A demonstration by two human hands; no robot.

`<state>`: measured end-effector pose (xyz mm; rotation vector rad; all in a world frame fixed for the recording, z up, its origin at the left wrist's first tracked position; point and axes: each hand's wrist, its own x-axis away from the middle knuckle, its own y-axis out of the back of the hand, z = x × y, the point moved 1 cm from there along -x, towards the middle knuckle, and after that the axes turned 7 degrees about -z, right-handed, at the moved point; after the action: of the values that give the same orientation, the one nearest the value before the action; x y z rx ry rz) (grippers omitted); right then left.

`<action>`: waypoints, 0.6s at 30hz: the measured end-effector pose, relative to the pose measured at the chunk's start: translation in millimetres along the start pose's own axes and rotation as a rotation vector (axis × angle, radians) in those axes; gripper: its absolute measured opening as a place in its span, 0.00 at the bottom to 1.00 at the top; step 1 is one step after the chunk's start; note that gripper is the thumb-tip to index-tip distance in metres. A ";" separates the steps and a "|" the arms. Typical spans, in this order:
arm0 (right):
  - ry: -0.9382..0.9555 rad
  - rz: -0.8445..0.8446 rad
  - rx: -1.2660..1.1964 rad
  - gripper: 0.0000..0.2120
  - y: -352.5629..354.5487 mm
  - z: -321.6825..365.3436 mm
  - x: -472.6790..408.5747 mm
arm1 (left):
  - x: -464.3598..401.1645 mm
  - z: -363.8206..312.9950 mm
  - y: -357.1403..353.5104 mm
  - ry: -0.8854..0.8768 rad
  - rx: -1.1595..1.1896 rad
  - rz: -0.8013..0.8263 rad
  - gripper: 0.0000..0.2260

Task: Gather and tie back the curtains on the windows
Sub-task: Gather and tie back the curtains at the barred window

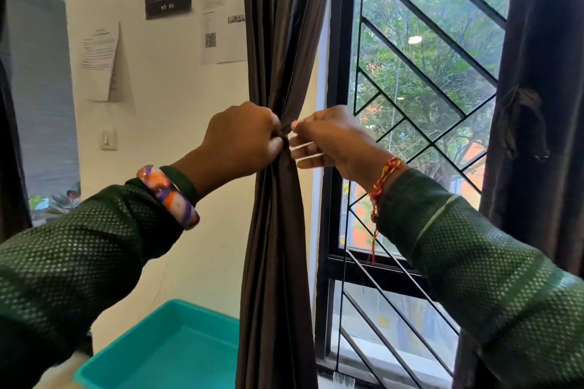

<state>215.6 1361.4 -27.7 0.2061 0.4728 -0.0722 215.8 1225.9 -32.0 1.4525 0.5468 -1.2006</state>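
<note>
A dark brown curtain (278, 41) hangs left of the window (420, 79), gathered into a narrow bunch at mid height. A tie (285, 135) of the same dark cloth wraps that bunch, mostly hidden between my fists. My left hand (243, 136) is closed on the tie's left side, against the curtain. Just to the right, my right hand (331, 139) pinches the tie's other end. A second dark curtain (537, 104) hangs at the window's right edge, cinched with a knot (523, 120) at about the same height.
A teal plastic tray (164, 350) sits low at the left of the curtain. The white wall (177, 98) carries taped papers, a small black sign and a light switch (108, 138). The window has a black diagonal metal grille with trees outside.
</note>
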 end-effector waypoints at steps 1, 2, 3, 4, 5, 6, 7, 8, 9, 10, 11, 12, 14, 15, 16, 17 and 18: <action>-0.027 0.043 0.031 0.06 -0.8 -2.8 3.8 | -2.5 1.1 0.2 0.110 0.128 0.117 0.09; -0.046 0.077 0.045 0.06 -2.2 -5.9 7.5 | -5.2 1.6 0.6 0.192 0.255 0.230 0.09; -0.052 0.091 0.043 0.07 -3.5 -8.9 10.5 | -8.1 3.0 1.2 0.246 0.366 0.323 0.07; -0.046 0.088 0.032 0.08 -4.5 -11.4 12.7 | -9.9 4.0 2.5 0.297 0.462 0.406 0.07; -0.034 0.077 0.018 0.09 -4.8 -13.5 14.2 | -10.7 5.1 4.7 0.347 0.534 0.477 0.07; -0.026 0.069 -0.001 0.09 -4.7 -15.0 15.4 | -10.9 6.7 5.8 0.390 0.587 0.538 0.09; -0.025 0.067 -0.028 0.10 -4.2 -15.8 16.2 | -10.9 7.8 6.4 0.424 0.632 0.586 0.10; -0.027 0.074 -0.064 0.10 -3.1 -16.3 16.9 | -10.7 8.6 6.1 0.451 0.678 0.618 0.12; -0.026 0.088 -0.099 0.09 -2.1 -16.5 17.6 | -10.2 9.5 4.8 0.476 0.725 0.631 0.13; -0.014 0.104 -0.120 0.09 -1.5 -16.7 18.0 | -9.4 10.1 3.3 0.499 0.770 0.629 0.14; 0.010 0.118 -0.118 0.08 -0.6 -17.8 18.0 | -8.6 10.2 1.6 0.514 0.810 0.619 0.14; 0.042 0.128 -0.100 0.07 0.0 -19.5 17.5 | -7.6 9.9 -0.4 0.523 0.843 0.609 0.15; 0.089 0.128 -0.066 0.09 1.4 -24.2 15.1 | -5.5 9.3 -3.5 0.532 0.887 0.595 0.18; 0.101 0.115 -0.062 0.12 1.9 -27.1 13.3 | -4.5 8.6 -4.9 0.526 0.886 0.581 0.20; 0.113 0.096 -0.065 0.13 1.8 -29.4 11.5 | -3.3 8.0 -5.8 0.508 0.870 0.549 0.20; 0.123 0.069 -0.072 0.13 1.8 -31.2 9.3 | -2.4 7.2 -7.2 0.480 0.851 0.491 0.18; 0.129 0.042 -0.077 0.13 1.7 -32.6 7.0 | -1.1 6.9 -8.8 0.453 0.843 0.409 0.15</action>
<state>207.6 1369.8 -59.0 0.1454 0.5987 0.0004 205.3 1222.3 -34.0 2.4433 -0.0103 -0.7830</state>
